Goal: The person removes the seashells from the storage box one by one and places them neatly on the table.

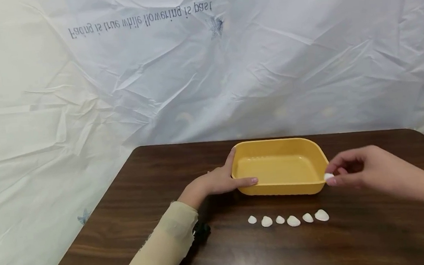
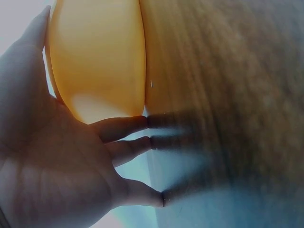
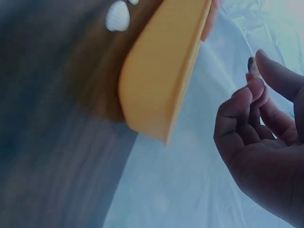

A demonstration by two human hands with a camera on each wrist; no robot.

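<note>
In the head view, the left hand (image 1: pixel 220 180) rests against the left end of a yellow plastic basin (image 1: pixel 281 190), its thumb along the near rim. The left wrist view shows that hand's fingers (image 2: pixel 126 127) spread and fairly straight, their tips down at the tabletop beside the basin (image 2: pixel 99 57). At the basin's right near corner, the right hand (image 1: pixel 367 171) pinches a small white seashell (image 1: pixel 328 176) between thumb and fingers. In the right wrist view, the right hand (image 3: pixel 266 142) is apart from the basin (image 3: pixel 156 66), and the pinched shell cannot be made out clearly.
Several white seashells of differing sizes lie in a row in front of the basin, among them a larger one (image 1: pixel 293 221). The dark wooden table (image 1: pixel 156 188) has rounded far corners. Wrinkled white printed cloth (image 1: pixel 200 87) hangs behind it.
</note>
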